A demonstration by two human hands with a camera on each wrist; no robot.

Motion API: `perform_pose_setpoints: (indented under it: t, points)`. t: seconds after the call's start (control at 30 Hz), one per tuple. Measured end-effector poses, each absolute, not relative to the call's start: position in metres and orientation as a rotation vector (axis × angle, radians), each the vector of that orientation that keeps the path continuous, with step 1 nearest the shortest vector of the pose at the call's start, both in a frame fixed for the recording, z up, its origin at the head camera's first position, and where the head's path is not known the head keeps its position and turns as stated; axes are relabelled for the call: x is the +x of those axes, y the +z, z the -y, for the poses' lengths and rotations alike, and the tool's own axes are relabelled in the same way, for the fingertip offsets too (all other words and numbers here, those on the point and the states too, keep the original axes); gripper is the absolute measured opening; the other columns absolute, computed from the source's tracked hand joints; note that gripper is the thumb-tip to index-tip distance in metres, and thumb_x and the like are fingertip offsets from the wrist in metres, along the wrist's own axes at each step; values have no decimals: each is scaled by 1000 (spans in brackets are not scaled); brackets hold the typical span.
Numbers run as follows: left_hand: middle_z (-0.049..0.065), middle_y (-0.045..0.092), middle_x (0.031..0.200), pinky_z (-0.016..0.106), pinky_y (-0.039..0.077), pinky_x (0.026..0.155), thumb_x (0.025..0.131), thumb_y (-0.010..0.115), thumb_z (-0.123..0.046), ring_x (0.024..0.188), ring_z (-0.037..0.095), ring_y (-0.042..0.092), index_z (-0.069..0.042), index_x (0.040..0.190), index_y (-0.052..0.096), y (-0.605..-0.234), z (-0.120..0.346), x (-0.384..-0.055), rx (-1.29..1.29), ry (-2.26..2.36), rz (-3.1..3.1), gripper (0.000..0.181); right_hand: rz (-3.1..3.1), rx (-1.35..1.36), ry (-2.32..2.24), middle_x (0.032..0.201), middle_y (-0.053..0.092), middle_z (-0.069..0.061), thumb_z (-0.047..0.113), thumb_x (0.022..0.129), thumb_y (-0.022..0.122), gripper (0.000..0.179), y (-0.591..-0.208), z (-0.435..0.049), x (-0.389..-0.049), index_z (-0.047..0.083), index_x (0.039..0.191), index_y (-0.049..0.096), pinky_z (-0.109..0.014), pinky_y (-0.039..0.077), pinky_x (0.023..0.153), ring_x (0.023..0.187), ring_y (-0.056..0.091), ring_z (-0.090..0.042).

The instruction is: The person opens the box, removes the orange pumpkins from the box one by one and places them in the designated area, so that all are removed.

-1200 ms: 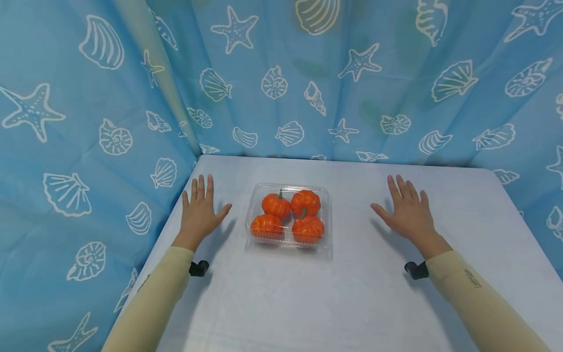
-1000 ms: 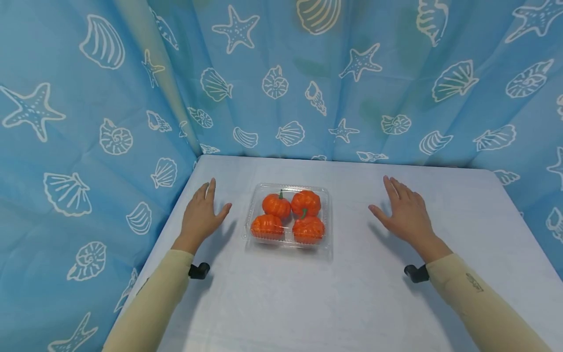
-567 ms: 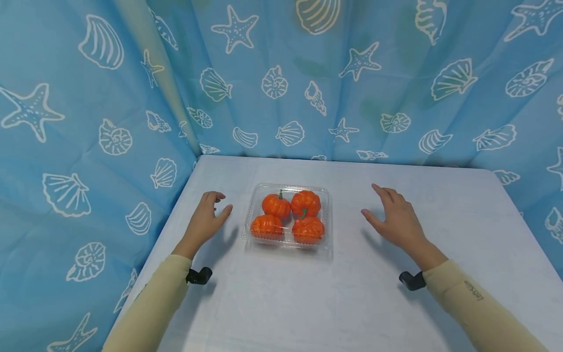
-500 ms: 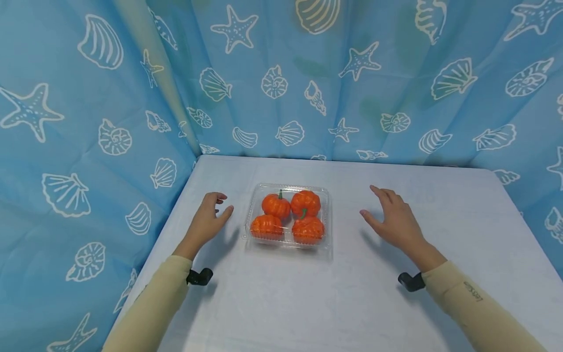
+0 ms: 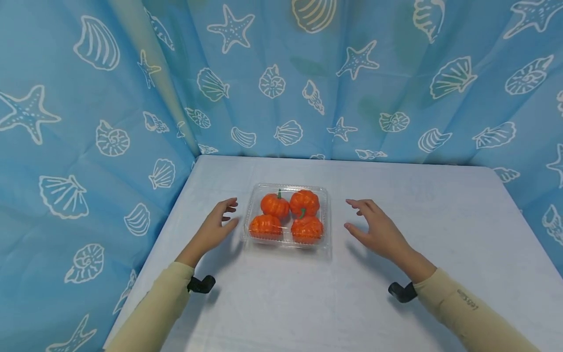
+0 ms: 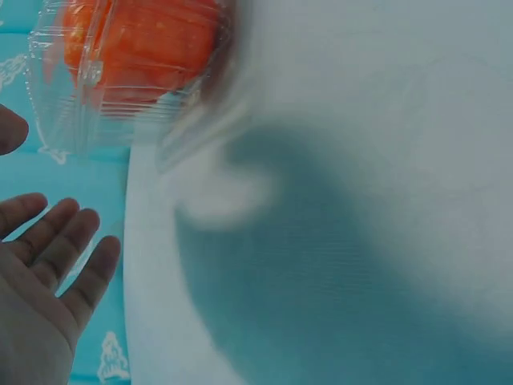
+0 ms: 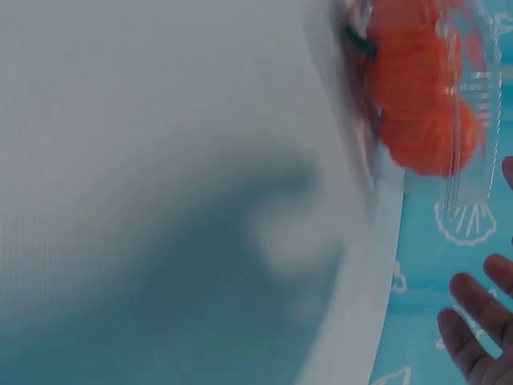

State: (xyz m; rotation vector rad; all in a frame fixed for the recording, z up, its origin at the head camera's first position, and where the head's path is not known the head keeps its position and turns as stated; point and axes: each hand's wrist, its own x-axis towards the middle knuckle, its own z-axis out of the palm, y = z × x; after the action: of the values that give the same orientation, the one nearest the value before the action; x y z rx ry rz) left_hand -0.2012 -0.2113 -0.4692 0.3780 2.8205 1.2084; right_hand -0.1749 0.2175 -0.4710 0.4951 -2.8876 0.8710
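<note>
A clear plastic clamshell box [image 5: 286, 239] sits on the white-covered table with several small orange pumpkins [image 5: 306, 230] inside; green stems show on some. My left hand [image 5: 214, 229] is just left of the box, fingers loosely bent toward it, nothing held. On the other side my right hand [image 5: 379, 232] hovers a little farther from the box, thumb and fingers spread apart and holding nothing. The left wrist view shows the left hand's fingers [image 6: 68, 249] below the box's ridged edge. In the right wrist view, fingertips [image 7: 469, 301] show at the right border, below the box.
Blue curtains [image 5: 264, 98] printed with white shells and starfish stand behind the table [image 5: 286, 303] and along its left side. A black wrist camera [image 5: 201, 284] is strapped to the left wrist, another black camera [image 5: 402, 292] to the right.
Both hands have moved inward toward the box, the right one farther, and slightly closer to the body. Their fingers went from straight and spread to loosely bent. The box has stayed put.
</note>
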Motion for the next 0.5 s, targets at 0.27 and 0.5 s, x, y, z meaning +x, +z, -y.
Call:
perform_pose_setpoints:
  t: [0.27,0.5]
  points:
    - [21,47,149,57,40,111,98,57,-6,135,38,48,1,154,33,-473,211,-196,501,1318,-2719,61,2868,630,1073,138,49,-10,26,92,77,66,-466,-201,-166,17,151,47,-50,59,88,111,62,-31]
    - [22,31,162,57,30,117,98,55,-12,147,41,34,0,160,21,-477,208,-192,512,1376,-2558,72,2890,711,1235,151,38,-12,28,87,82,77,-470,-189,-162,22,154,43,-45,60,86,111,65,-31]
